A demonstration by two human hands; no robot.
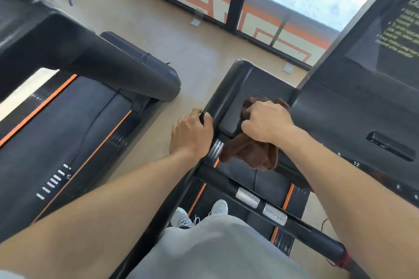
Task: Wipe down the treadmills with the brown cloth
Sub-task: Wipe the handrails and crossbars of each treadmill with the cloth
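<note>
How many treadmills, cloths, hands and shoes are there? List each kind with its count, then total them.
Treadmills: 2, left treadmill and right treadmill
Cloths: 1, brown cloth
Hands: 2, left hand and right hand
Shoes: 2, left shoe and right shoe
Total: 7

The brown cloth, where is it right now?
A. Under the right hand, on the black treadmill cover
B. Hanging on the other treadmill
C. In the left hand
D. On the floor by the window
A: the right hand presses the cloth onto the black cover, while the left hand grips the edge beside it, with no cloth in it.
</note>
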